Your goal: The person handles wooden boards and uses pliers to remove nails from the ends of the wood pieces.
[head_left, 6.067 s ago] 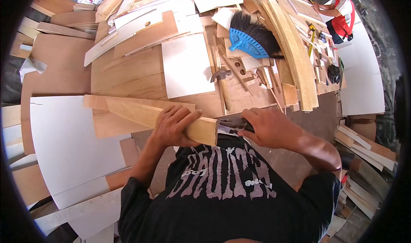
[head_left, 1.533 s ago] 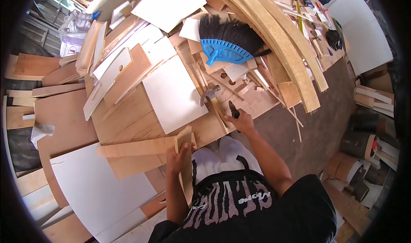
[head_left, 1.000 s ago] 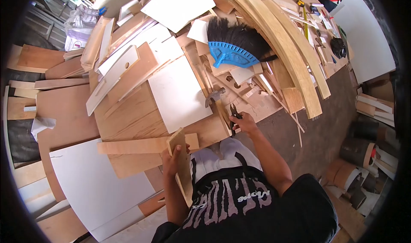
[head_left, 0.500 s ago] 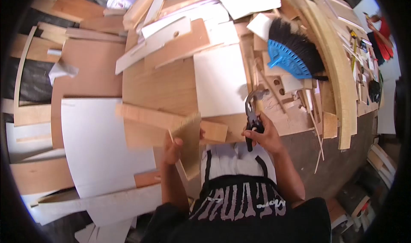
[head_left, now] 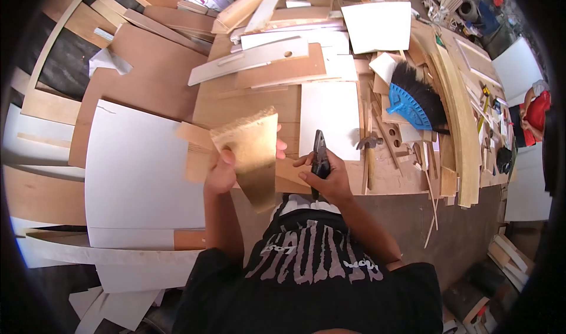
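My left hand [head_left: 221,172] is wrapped round a wooden board [head_left: 253,157], thumb on its face and fingertips showing at its right edge. The board is tilted up, with a rough upper end. Just right of it, my right hand [head_left: 330,178] grips black-handled pliers [head_left: 320,157], whose jaws point away from me and look closed. Behind the pliers lies a white panel [head_left: 329,116] on the wooden table [head_left: 236,107]. A claw hammer [head_left: 370,148] rests to the right of that panel.
A blue brush with black bristles [head_left: 410,107] lies among wood scraps. Long curved boards [head_left: 466,134] run along the right. White and brown panels [head_left: 141,175] stand at the left. Another person in red [head_left: 535,117] is at the far right.
The board in my left hand has risen and turned its broad face to view. The pliers, open half a second ago, now look closed and have moved left, nearer the board. The camera view has shifted.
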Available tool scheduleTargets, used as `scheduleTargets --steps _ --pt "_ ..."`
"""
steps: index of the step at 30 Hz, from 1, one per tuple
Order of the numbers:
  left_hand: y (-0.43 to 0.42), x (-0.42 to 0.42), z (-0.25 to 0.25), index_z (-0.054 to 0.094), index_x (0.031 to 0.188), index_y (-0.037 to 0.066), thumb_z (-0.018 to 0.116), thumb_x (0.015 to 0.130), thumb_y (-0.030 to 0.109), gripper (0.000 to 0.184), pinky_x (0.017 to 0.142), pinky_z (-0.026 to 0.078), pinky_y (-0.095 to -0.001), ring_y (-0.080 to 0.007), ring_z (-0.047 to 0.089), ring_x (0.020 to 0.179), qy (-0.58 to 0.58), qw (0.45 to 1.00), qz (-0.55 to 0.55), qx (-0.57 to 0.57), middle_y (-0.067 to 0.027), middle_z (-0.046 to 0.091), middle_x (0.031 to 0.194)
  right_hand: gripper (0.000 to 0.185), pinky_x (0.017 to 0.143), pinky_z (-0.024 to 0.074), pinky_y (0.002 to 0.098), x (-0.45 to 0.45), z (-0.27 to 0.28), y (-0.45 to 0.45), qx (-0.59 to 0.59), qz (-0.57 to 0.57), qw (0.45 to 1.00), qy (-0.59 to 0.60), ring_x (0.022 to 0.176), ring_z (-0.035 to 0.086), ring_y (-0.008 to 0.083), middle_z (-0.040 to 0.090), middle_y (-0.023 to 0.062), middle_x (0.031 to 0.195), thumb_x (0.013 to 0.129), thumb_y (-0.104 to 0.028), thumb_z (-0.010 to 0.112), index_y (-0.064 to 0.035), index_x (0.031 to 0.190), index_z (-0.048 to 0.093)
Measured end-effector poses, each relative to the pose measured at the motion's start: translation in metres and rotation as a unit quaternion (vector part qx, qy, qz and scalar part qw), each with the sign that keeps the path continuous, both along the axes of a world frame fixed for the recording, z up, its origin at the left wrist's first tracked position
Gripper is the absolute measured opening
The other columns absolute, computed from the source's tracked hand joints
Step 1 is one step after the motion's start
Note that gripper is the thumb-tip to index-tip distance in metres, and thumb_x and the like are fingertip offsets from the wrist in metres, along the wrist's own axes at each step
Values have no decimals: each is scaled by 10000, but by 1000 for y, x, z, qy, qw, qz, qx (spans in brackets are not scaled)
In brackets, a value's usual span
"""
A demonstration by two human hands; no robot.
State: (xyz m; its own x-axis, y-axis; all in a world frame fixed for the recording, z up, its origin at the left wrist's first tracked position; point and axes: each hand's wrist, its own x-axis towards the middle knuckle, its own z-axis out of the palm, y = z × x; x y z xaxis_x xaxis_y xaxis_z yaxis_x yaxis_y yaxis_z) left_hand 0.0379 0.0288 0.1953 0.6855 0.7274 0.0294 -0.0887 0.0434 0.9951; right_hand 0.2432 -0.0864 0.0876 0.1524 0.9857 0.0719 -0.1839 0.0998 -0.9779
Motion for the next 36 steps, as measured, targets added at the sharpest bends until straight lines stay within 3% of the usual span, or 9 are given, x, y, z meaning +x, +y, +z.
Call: scheduleTargets --steps 4,10,16,19,21,25,28,33,36 --pt "29 -26 34 434 1443 -128 367 747 981 1311 872 573 -474 -393 710 950 -76 995 -60 35 -291 680 1106 317 729 469 214 -44 14 17 46 -1 996 72 819 543 31 729 39 1083 849 -80 817 -25 1076 602" --pt "69 -38 79 471 1416 -108 261 755 1004 1311 800 569 -567 -414 689 927 -299 935 -188 41 -280 670 1072 308 605 424 212 -74 22 32 69 -44 993 -81 681 489 24 703 -36 879 804 -86 870 -27 1022 661" --pt "99 -41 72 405 1484 -55 282 817 953 1214 985 481 -633 -456 654 1051 -411 882 -221 -65 -266 657 1165 270 615 429 209 -84 24 33 66 -91 991 -72 684 505 22 634 -51 784 794 -73 883 -37 968 680" --pt "94 -33 60 325 1527 -48 313 938 821 1050 1106 403 -570 -442 571 1248 -331 944 13 8 -283 564 1379 253 644 453 209 -88 28 32 35 -130 990 -44 708 526 25 636 -41 792 794 -55 880 -33 944 678" --pt "99 -39 1 314 1528 -59 379 977 746 977 1142 375 -527 -405 539 1307 -281 954 105 14 -274 501 1458 249 655 463 211 -89 35 33 43 -160 985 -42 717 531 29 637 -35 793 794 -46 878 -30 936 674" --pt "53 -42 -78 348 1504 -71 463 1048 472 718 1143 381 -449 -298 527 1330 -207 977 54 17 -221 481 1490 256 669 482 219 -86 49 35 45 -222 973 -49 738 545 36 645 -23 802 782 -30 876 -23 918 660" --pt "26 -40 -115 411 1464 -57 512 1039 391 625 1118 398 -427 -251 541 1284 -165 983 61 -49 -180 531 1428 291 681 478 213 -84 55 36 44 -243 968 -49 761 555 36 649 -26 829 768 -30 882 -34 951 656" --pt "4 -32 -129 538 1363 -43 581 1029 175 401 1031 416 -332 -164 547 1189 -148 984 95 -27 -98 624 1289 291 700 470 198 -91 77 49 97 -249 964 -1 791 560 33 650 -25 862 792 4 858 -28 996 654" --pt "-3 -35 -127 591 1295 -44 567 1043 164 328 988 418 -305 -136 558 1115 -128 984 120 -31 -73 652 1204 282 712 485 205 -93 82 50 91 -246 964 -43 798 575 39 663 -7 889 807 17 844 -19 1009 651"
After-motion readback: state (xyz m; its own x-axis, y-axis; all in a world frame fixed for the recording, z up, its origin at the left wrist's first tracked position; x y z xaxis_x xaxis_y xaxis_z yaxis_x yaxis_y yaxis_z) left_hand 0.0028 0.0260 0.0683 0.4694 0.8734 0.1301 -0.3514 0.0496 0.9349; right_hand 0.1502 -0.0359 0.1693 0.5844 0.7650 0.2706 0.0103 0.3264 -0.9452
